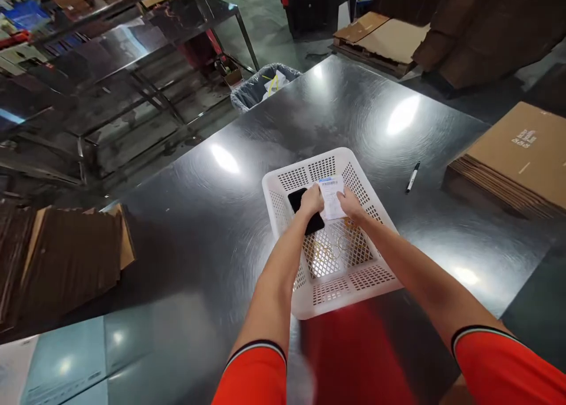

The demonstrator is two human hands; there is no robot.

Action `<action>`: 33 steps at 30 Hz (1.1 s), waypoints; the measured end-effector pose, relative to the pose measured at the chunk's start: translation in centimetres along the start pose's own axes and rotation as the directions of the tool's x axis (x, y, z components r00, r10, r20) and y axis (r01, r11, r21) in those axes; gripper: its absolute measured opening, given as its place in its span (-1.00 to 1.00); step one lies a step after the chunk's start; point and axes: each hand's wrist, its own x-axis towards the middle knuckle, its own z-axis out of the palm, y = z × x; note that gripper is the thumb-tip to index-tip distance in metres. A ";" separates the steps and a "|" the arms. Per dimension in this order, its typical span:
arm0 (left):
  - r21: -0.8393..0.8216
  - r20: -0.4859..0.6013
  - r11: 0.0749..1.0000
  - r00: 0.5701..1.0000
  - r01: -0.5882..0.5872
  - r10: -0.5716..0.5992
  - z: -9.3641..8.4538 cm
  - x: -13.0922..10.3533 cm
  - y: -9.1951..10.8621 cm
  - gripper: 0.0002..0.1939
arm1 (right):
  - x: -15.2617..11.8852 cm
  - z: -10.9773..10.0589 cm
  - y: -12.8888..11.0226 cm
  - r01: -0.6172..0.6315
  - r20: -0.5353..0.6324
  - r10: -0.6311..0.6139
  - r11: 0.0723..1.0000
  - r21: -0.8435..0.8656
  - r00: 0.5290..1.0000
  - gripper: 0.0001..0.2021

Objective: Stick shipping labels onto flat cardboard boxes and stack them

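A white plastic basket [327, 302] with slotted walls stands on the metal table [198, 234]. Over its inside, my left hand [312, 200] is closed at the left edge of a white printed paper [331, 198] with a blue strip on top. My right hand [349, 203] pinches the paper's right edge. A black phone-like object [315, 223] lies partly under my left hand, in the basket. Several thin yellowish loops [325, 252] lie on the basket's floor.
A marker [413, 177] lies right of the basket. Flattened cardboard is stacked at the right [522, 151] and left [75, 252]. Beyond the far edge stand a lined bin [252, 92] and a pallet with cardboard [380, 36]. Another metal table [145, 39] is at upper left.
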 end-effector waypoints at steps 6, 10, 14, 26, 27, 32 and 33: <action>-0.215 -0.105 0.976 0.993 0.026 -0.050 -1.8 1.5 0.3 -0.84 | 0.4 0.9 -1.8 -0.026 0.120 0.061 0.959 -0.281 0.991 -0.75; -0.281 -0.158 0.959 0.987 -0.044 -0.001 -1.9 0.6 1.3 -0.86 | 0.0 1.6 -3.2 0.017 0.143 0.041 0.924 -0.381 0.989 -0.72; -0.268 -0.178 0.961 0.984 -0.065 0.017 -1.9 -0.8 2.3 -0.85 | -1.2 2.0 -3.8 0.065 0.137 -0.009 0.908 -0.414 0.991 -0.69; 0.033 -0.054 0.999 0.998 0.032 -0.030 0.9 -6.4 1.0 -0.76 | 0.2 1.6 -2.9 -0.036 0.004 0.038 0.956 -0.291 0.999 -0.71; 0.031 -0.049 0.999 0.999 0.010 -0.008 1.1 -6.5 1.2 -0.76 | 0.1 1.6 -2.9 -0.022 -0.011 0.020 0.961 -0.277 1.000 -0.72; -0.043 -0.066 0.992 0.991 -0.116 0.113 1.1 -7.1 1.9 -0.80 | 0.4 0.4 -2.9 0.045 -0.120 -0.067 0.983 -0.181 0.991 -0.58; -0.070 -0.083 0.987 0.987 -0.143 0.137 0.8 -7.4 2.0 -0.80 | 0.5 -0.1 -3.0 0.076 -0.103 -0.091 0.986 -0.146 0.991 -0.63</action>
